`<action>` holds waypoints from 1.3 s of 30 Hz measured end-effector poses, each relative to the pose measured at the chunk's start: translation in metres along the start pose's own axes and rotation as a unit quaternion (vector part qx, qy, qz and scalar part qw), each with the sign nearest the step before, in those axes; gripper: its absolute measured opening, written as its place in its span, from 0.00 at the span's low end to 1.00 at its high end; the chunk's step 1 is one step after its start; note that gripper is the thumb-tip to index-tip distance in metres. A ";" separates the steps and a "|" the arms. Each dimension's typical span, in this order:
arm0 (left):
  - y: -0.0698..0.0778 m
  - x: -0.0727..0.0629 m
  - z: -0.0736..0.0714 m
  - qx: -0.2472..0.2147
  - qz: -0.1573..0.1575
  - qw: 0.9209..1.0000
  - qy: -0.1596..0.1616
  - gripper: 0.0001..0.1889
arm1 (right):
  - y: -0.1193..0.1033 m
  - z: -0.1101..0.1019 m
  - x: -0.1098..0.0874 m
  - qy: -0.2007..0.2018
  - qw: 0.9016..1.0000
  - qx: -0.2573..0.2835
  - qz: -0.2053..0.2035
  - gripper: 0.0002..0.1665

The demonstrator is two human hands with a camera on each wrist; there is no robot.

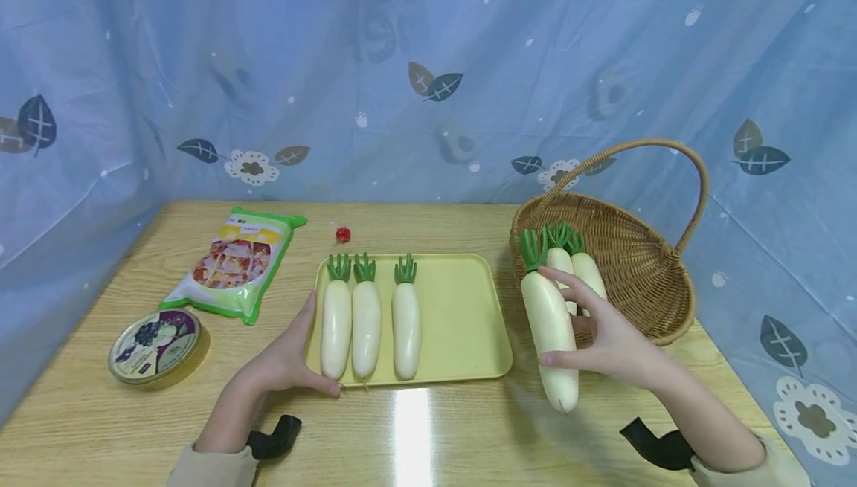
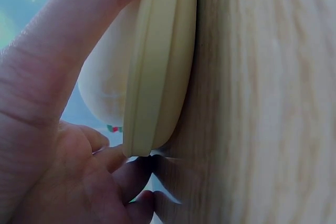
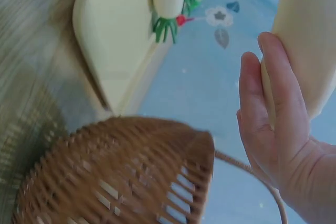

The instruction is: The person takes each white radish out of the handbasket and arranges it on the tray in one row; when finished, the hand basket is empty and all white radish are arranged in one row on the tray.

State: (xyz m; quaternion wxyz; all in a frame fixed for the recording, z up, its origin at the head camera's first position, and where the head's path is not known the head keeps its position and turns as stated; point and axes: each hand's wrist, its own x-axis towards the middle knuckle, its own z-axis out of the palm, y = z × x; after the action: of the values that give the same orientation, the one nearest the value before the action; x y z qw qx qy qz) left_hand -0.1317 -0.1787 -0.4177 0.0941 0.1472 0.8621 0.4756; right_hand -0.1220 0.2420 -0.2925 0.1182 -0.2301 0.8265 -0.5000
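Head view showed the right hand (image 1: 605, 332) gripping a white radish (image 1: 549, 320) mid-body, likely best for balance, right of the yellow tray (image 1: 462, 316), while the left hand (image 1: 291, 357) held the tray's near-left corner.

White radish (image 1: 550, 334): green-topped, tilted, gripped in right hand (image 1: 602, 334) beside basket. Three similar radishes (image 1: 366, 329): upright row, left half of yellow rectangular tray (image 1: 462, 316). Brown wicker basket (image 1: 626, 268): arched handle, more radishes (image 1: 589, 276) inside.
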 end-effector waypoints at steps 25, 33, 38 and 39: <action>0.000 0.000 0.000 0.004 -0.002 1.000 0.000 0.79 | 0.013 0.046 0.038 -0.032 0.999 -0.009 -0.011 0.57; 0.001 0.000 0.000 0.008 -0.006 1.000 0.001 0.79 | 0.024 0.059 0.053 -0.033 0.999 -0.015 -0.008 0.56; 0.000 -0.001 0.000 0.011 -0.018 1.000 -0.002 0.79 | 0.035 0.067 0.062 -0.034 0.999 -0.022 -0.011 0.56; 0.000 -0.001 0.000 0.012 -0.020 1.000 -0.003 0.79 | 0.036 0.068 0.064 -0.035 0.999 -0.019 -0.009 0.56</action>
State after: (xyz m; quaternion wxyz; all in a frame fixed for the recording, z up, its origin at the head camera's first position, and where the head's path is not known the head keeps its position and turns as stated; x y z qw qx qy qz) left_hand -0.1303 -0.1787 -0.4176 0.1042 0.1321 0.8701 0.4632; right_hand -0.1577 0.1717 -0.3546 0.1386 -0.2568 0.8289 -0.4772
